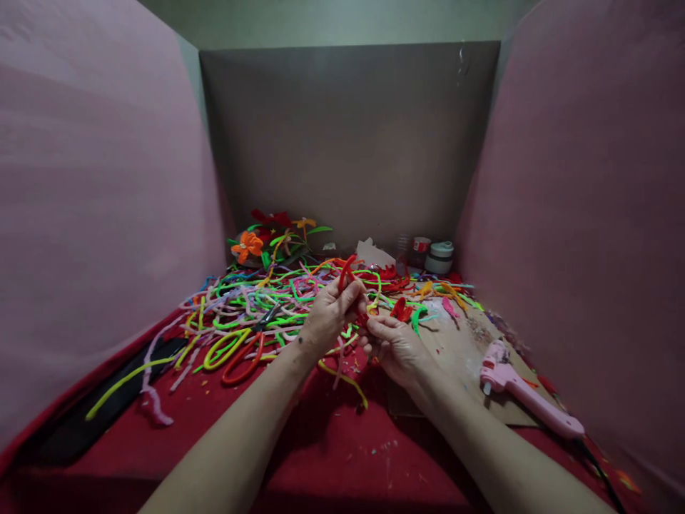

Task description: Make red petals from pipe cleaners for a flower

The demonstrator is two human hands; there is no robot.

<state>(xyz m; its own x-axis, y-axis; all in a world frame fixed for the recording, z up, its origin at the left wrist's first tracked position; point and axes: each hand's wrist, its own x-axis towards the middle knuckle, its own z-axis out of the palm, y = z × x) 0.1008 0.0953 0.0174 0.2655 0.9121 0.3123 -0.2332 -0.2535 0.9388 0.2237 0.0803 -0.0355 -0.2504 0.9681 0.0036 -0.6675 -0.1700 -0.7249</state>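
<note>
Nearest, two bare forearms (240,442) reaching in over the near edge of the red-covered table (332,464). Further in, near the middle of the table, left hand (327,315) and right hand (399,348) close together, almost touching, both clamped on one red pipe cleaner (347,273): left fist round its middle, right fingertips pinching the lower end, as far as can be made out. Likely troubles, by judgement: fuzzy wire slipping out of the right pinch under a twist and springing back, bend lost; bare wire tip pricking a finger when pushed end-on; loose strands from the heap of pipe cleaners (251,303), just beyond and left of the left hand, snagging on the held piece and dragging along; right forearm brushing the pink glue gun (527,394) on the cardboard sheet (460,343) toward the right edge, a burn hazard if hot, heat impossible to tell. Long axis of the red pipe cleaner nearly upright, leaning slightly toward the far edge; bent-over free tip pointing up and away from the person, lower end down between the hands. Finished flowers (267,235) toward the far left corner, small jars (439,257) toward the far right, well apart from both hands.
</note>
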